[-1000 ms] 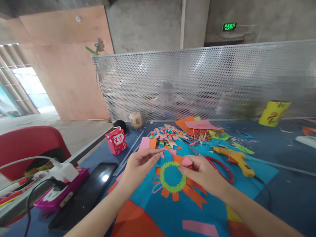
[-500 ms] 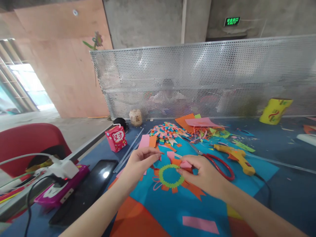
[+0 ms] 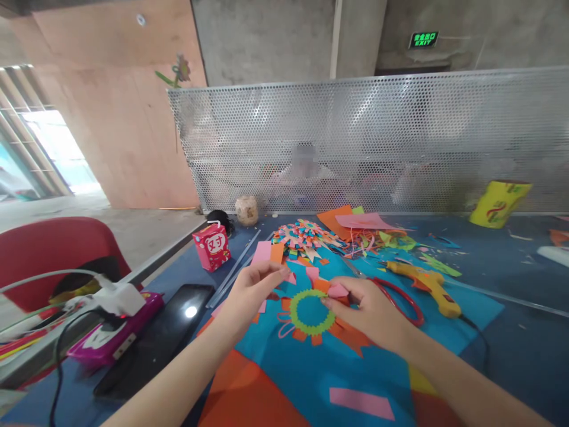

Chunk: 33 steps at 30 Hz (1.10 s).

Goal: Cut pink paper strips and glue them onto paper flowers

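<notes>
Ring (image 3: 294, 312), green paper, toothed edge; lies flat on the blue sheet, orange tabs and ribbon ends fanned about it. Bearings taken from the ring, twelve pointing away from the wearer.

Largest to smallest:

Mesh panel (image 3: 364, 136): perforated metal, upright, twelve o'clock, at the far edge of the bench.
Bench (image 3: 524, 350): dark blue top, beneath the whole lot.
Blue sheet (image 3: 311, 379): under the ring.
Orange sheet (image 3: 249, 394): seven o'clock.
Black phone (image 3: 169, 329): face up, toward nine o'clock.
Left hand (image 3: 253, 289): between nine and ten; thumb and fingertips drawn together, cannot tell whether anything is held.
Right hand (image 3: 362, 301): three o'clock; thumb and fingers closed on a folded pink piece (image 3: 338, 290), at the ring's edge.
Glue gun (image 3: 429, 286): yellow, between two and three, its nozzle turned toward the ring's side.
Scissors (image 3: 411, 302): red handles, three o'clock, just beside the right hand.
Layered paper rosettes (image 3: 302, 234): multicoloured, twelve o'clock.
Drink carton (image 3: 212, 248): pink-red, white straw, ten o'clock, upright.
Pink strip (image 3: 361, 403): five o'clock, flat on the blue sheet.
</notes>
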Each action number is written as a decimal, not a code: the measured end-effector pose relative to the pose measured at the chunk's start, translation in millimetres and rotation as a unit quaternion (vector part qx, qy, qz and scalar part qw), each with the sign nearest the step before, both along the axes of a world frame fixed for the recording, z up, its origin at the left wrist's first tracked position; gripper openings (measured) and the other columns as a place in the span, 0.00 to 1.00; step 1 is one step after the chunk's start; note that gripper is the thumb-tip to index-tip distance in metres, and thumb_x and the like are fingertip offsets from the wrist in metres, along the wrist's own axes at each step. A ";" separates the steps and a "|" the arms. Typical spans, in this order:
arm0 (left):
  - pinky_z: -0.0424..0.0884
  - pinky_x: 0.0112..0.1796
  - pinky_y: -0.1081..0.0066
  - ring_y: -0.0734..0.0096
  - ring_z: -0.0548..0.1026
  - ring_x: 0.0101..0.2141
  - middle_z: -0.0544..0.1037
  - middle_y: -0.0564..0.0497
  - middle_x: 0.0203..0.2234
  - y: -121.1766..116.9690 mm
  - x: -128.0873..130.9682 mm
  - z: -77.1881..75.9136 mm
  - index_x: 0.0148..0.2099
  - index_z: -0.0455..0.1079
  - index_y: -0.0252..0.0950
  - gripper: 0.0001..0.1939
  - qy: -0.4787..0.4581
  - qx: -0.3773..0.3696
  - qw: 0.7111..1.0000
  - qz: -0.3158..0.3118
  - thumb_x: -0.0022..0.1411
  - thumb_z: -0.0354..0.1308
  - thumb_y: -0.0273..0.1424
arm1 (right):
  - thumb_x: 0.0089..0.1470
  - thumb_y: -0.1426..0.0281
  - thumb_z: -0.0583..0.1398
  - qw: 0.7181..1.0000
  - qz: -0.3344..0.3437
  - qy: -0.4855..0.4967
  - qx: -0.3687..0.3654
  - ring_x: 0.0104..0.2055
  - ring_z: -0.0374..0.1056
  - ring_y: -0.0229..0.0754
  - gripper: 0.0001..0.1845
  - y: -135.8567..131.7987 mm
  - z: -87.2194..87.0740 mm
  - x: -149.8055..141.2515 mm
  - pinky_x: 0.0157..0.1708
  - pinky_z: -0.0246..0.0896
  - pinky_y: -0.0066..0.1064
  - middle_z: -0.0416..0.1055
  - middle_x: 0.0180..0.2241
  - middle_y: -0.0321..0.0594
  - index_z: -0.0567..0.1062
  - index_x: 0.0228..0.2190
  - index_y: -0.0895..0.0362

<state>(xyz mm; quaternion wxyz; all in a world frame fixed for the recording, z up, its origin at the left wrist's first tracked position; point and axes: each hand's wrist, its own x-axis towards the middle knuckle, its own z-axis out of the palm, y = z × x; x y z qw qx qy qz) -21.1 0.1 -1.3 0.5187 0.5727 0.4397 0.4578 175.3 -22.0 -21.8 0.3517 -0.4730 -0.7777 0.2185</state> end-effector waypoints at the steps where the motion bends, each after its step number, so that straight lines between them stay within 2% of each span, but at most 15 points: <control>1: 0.64 0.26 0.79 0.78 0.66 0.25 0.69 0.54 0.23 -0.3 0.3 0.5 0.26 0.69 0.34 0.09 0.007 0.001 1.000 0.001 0.48 0.58 0.36 | 0.50 0.66 0.53 1.000 0.000 0.002 -0.006 0.22 0.46 0.32 0.16 -0.1 -0.1 -0.2 0.20 0.42 0.24 0.48 0.19 0.29 0.52 0.18 0.56; 9: 0.63 0.25 0.78 0.79 0.66 0.23 0.70 0.54 0.21 -1.8 2.9 1.9 0.24 0.68 0.33 0.09 0.020 0.013 1.000 0.001 0.46 0.60 0.35 | 0.49 0.67 0.53 1.000 0.009 0.019 -0.022 0.22 0.45 0.31 0.17 0.2 -0.3 -1.4 0.20 0.40 0.24 0.46 0.19 0.29 0.51 0.17 0.56; 14: 0.63 0.26 0.76 0.76 0.66 0.23 0.71 0.53 0.20 -2.4 3.6 1.7 0.25 0.69 0.33 0.10 0.051 0.061 0.996 0.031 0.46 0.59 0.36 | 0.49 0.68 0.53 0.998 0.013 0.043 -0.037 0.22 0.43 0.31 0.16 0.7 0.6 -1.6 0.20 0.39 0.24 0.44 0.19 0.29 0.52 0.17 0.56; 20: 0.64 0.27 0.75 0.74 0.68 0.24 0.72 0.52 0.20 -3.5 4.1 2.8 0.24 0.70 0.34 0.09 0.073 0.107 0.991 0.036 0.47 0.59 0.36 | 0.50 0.66 0.53 0.996 0.021 0.067 -0.059 0.22 0.43 0.31 0.16 2.0 -1.2 -0.6 0.19 0.39 0.25 0.45 0.19 0.30 0.53 0.18 0.56; 26: 0.65 0.28 0.73 0.73 0.68 0.25 0.72 0.51 0.21 1.4 3.9 0.5 0.26 0.70 0.33 0.10 0.063 0.061 0.996 0.031 0.47 0.59 0.37 | 0.49 0.64 0.54 0.989 0.017 0.113 -0.093 0.24 0.48 0.32 0.14 5.0 -1.2 0.0 0.22 0.45 0.24 0.50 0.20 0.30 0.58 0.18 0.57; 33: 0.65 0.27 0.74 0.74 0.69 0.24 0.71 0.52 0.19 5.6 3.8 -2.2 0.26 0.71 0.32 0.14 0.031 -0.020 0.999 0.040 0.47 0.59 0.40 | 0.47 0.59 0.56 0.960 0.041 0.196 -0.195 0.25 0.57 0.34 0.15 9.1 -5.9 0.6 0.27 0.53 0.26 0.59 0.21 0.31 0.65 0.21 0.58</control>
